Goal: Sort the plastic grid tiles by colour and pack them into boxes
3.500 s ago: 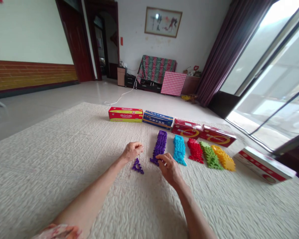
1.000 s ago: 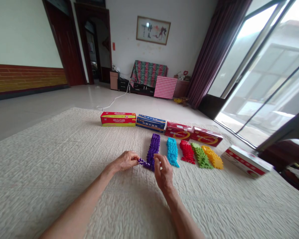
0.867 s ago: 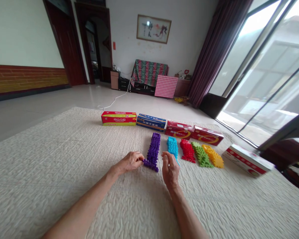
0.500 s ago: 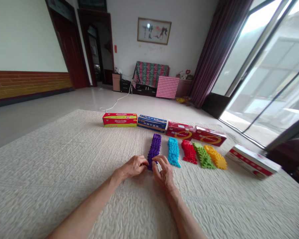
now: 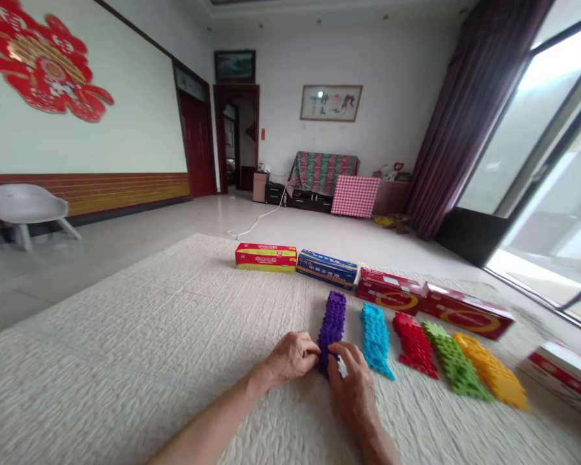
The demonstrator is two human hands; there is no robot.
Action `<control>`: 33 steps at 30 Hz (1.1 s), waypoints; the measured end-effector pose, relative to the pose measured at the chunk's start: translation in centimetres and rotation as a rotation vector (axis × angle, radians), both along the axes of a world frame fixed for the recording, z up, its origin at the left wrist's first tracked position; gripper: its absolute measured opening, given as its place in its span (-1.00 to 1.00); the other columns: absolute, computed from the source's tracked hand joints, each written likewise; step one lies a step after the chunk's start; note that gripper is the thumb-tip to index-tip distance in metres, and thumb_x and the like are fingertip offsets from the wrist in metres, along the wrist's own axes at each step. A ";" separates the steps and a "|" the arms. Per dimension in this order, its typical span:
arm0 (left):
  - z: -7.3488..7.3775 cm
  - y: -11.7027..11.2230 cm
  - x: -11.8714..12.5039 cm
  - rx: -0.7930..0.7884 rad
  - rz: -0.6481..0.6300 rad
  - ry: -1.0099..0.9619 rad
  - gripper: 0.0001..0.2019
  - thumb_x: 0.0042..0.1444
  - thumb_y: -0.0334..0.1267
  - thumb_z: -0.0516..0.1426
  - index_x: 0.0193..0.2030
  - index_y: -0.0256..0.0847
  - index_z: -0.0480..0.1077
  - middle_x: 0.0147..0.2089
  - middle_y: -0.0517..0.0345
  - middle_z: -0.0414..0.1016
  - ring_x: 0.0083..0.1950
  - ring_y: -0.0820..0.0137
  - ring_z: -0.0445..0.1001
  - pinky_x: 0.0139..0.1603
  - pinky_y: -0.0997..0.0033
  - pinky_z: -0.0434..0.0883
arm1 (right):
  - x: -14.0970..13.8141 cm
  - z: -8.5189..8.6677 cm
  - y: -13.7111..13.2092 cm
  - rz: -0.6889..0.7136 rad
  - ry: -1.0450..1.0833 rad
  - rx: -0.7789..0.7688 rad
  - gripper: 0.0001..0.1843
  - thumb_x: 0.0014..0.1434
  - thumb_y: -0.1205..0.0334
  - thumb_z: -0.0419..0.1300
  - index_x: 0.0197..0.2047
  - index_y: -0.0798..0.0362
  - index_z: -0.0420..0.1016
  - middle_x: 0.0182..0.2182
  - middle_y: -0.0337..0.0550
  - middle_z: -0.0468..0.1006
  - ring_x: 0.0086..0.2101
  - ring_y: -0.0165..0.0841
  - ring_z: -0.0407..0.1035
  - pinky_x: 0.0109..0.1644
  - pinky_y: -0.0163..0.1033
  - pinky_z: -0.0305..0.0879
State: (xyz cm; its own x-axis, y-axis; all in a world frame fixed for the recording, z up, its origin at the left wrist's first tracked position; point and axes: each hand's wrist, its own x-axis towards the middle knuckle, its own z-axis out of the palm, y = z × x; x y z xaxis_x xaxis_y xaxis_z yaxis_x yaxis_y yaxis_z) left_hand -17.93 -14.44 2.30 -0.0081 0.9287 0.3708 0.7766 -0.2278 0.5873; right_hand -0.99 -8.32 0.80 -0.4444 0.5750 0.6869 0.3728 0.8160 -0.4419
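Observation:
A purple strip of knobbly, interlocking plastic pieces (image 5: pixel 333 323) lies lengthwise on the cream mat. My left hand (image 5: pixel 295 356) has its fingers curled and pinched at the strip's left edge, close to the near end. From the right, my right hand (image 5: pixel 356 384) grips the same end between thumb and fingers, which partly hide it. A small white patch shows between those fingers; I cannot make out what it is. Right of the purple strip lie similar strips: light blue (image 5: pixel 376 339), red (image 5: pixel 415 343), green (image 5: pixel 455 360) and yellow (image 5: pixel 494 371).
Behind the strips stand a red-and-yellow box (image 5: pixel 266 258), a blue box (image 5: pixel 326 268) and two dark red boxes (image 5: pixel 390 290). A white-and-red box (image 5: pixel 564 374) sits at the right. The quilted mat (image 5: pixel 150 336) spreads underneath. A white chair (image 5: pixel 28 205) stands far left.
My view has swung left and up, so the scene sits further right and lower. Both hands stay at the near end of the purple strip, with only slight finger movement.

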 end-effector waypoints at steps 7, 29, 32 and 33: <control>0.0 0.3 -0.4 0.028 0.064 -0.017 -0.80 0.05 -0.35 0.12 -0.27 -0.16 0.59 -0.36 0.07 0.53 -0.33 0.39 0.48 -0.26 0.43 0.39 | 0.0 -0.2 0.1 -0.028 0.012 0.097 -0.81 0.21 0.25 0.03 -0.15 -0.04 0.43 -0.19 -0.09 0.50 -0.20 -0.25 0.42 -0.13 -0.12 0.40; 6.1 11.2 -20.5 -0.098 0.656 0.297 -0.75 0.09 -0.46 0.00 -0.16 -0.25 0.44 -0.10 -0.06 0.37 0.05 0.19 0.26 0.04 0.24 0.28 | -13.6 2.8 7.7 0.159 -0.371 0.145 -0.42 -0.04 0.44 0.11 0.10 0.05 0.31 0.16 0.12 0.33 0.12 -0.10 0.25 0.06 0.04 0.28; 6.6 10.3 -20.0 -0.128 0.622 0.336 -0.74 0.12 -0.46 -0.04 -0.28 -0.26 0.48 -0.23 -0.04 0.39 -0.02 0.19 0.30 -0.02 0.23 0.30 | -16.2 3.2 9.0 0.158 -0.345 0.164 -0.34 -0.05 0.45 0.10 0.18 0.08 0.22 0.20 0.14 0.26 0.17 -0.09 0.17 0.08 0.06 0.25; 6.8 9.7 -19.7 -0.135 0.602 0.350 -0.74 0.12 -0.45 -0.05 -0.29 -0.27 0.48 -0.24 -0.05 0.39 -0.03 0.18 0.31 -0.04 0.23 0.31 | -17.0 3.5 9.2 0.146 -0.335 0.170 -0.33 -0.05 0.45 0.10 0.19 0.10 0.21 0.20 0.15 0.25 0.18 -0.08 0.14 0.08 0.07 0.24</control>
State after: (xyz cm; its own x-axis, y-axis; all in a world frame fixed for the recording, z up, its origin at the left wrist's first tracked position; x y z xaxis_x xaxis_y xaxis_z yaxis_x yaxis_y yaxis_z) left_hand -37.62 -4.76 9.08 -0.4358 0.8384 0.3274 0.8931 0.3577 0.2726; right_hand -17.97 0.90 4.34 -0.7288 0.3796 0.5699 0.3477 0.9221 -0.1696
